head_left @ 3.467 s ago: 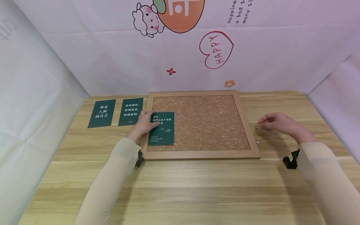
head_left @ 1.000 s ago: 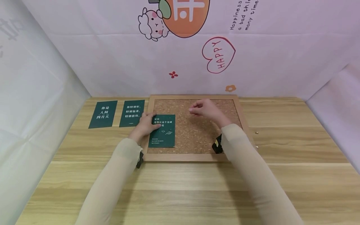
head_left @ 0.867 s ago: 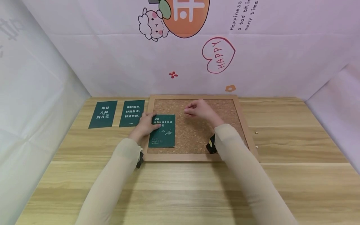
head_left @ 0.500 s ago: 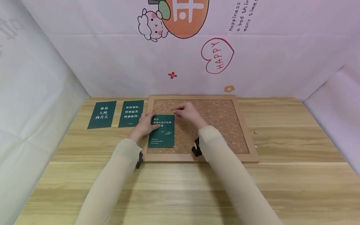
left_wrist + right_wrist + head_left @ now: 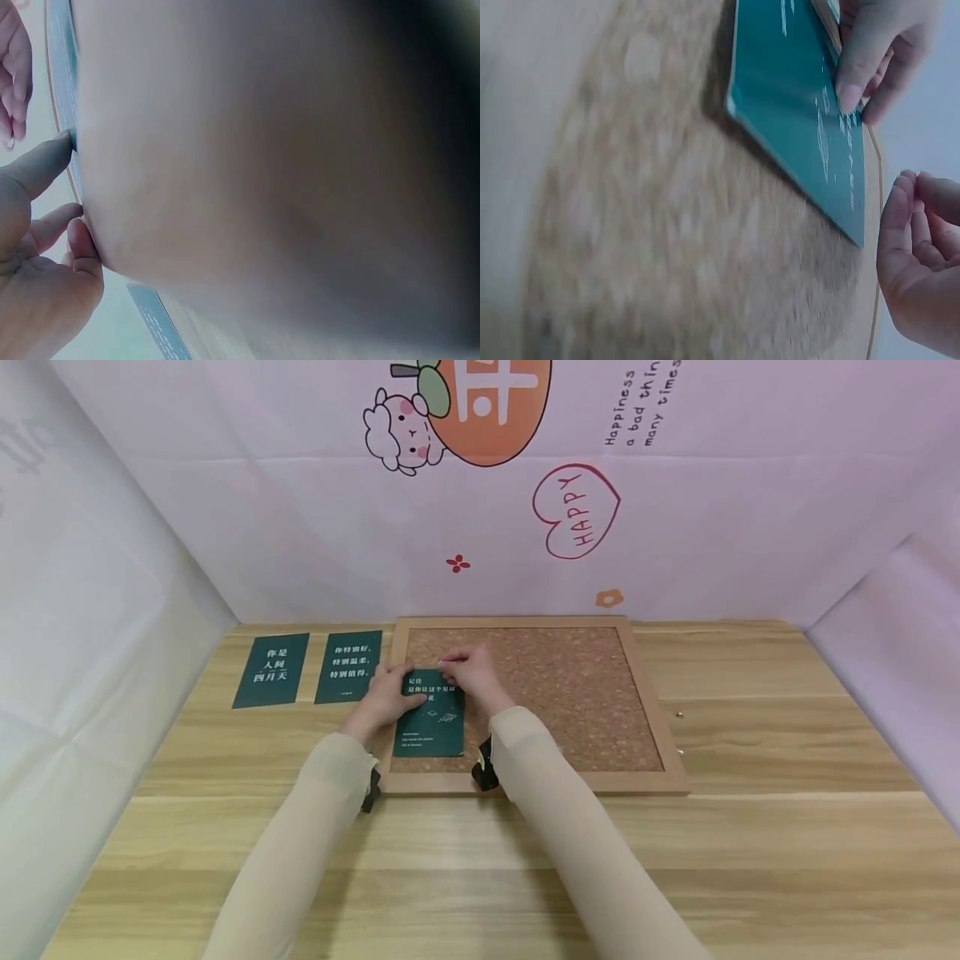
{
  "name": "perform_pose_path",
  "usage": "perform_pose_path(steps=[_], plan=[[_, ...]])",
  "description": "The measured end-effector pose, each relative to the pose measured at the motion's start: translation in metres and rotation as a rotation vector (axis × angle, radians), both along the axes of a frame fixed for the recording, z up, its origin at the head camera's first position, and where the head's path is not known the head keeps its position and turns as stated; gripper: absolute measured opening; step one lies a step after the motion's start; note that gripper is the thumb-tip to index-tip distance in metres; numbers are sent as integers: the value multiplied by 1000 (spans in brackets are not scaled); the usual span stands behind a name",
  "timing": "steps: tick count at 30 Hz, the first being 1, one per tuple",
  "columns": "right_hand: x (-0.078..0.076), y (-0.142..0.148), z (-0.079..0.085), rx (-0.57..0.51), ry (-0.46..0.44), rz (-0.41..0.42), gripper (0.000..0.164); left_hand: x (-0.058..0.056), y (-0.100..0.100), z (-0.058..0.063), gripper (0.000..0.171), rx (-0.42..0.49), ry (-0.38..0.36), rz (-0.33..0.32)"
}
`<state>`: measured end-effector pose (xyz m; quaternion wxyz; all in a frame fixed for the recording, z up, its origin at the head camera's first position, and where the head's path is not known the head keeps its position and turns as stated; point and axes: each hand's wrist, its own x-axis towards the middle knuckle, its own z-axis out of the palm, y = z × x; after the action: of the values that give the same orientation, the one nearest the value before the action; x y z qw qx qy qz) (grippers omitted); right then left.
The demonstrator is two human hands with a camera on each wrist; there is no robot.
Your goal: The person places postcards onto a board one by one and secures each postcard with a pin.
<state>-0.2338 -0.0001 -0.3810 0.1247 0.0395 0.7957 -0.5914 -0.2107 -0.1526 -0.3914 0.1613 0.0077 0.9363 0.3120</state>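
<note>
A dark green card (image 5: 427, 727) with white Chinese lettering lies on the left part of a wood-framed cork board (image 5: 570, 693). My left hand (image 5: 384, 695) spreads over the frame's left side, and its thumb presses on the card. With thumb and forefinger, my right hand (image 5: 472, 677) pinches a tiny pale thumbtack (image 5: 917, 175), mostly hidden by the fingertips. Those fingertips are over the card's top edge, right of the left hand. In the right wrist view the card's near corner (image 5: 731, 109) stands slightly off the cork.
Two more green cards, one at the far left (image 5: 271, 671) and one beside the board (image 5: 348, 667), lie on the wooden table (image 5: 300, 877). Small metal thumbtacks (image 5: 680, 715) lie just right of the board. White printed cloth (image 5: 315, 527) rises behind the table.
My right hand has come from beside the thumbtacks, leftward across the cork, to the card's top edge. The left hand has kept its place on the card.
</note>
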Motion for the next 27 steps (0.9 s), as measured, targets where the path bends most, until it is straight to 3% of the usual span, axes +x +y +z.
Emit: perform_pose_path(steps=[8, 15, 27], plan=[[1, -8, -10, -25, -4, -32, 16, 1, -1, -1, 67, 12, -5, 4], [1, -13, -13, 16, 11, 8, 15, 1, -1, -1, 67, 4, -6, 11], [-1, -18, -12, 110, 12, -30, 15, 0, 0, 1, 69, -7, -1, 8]])
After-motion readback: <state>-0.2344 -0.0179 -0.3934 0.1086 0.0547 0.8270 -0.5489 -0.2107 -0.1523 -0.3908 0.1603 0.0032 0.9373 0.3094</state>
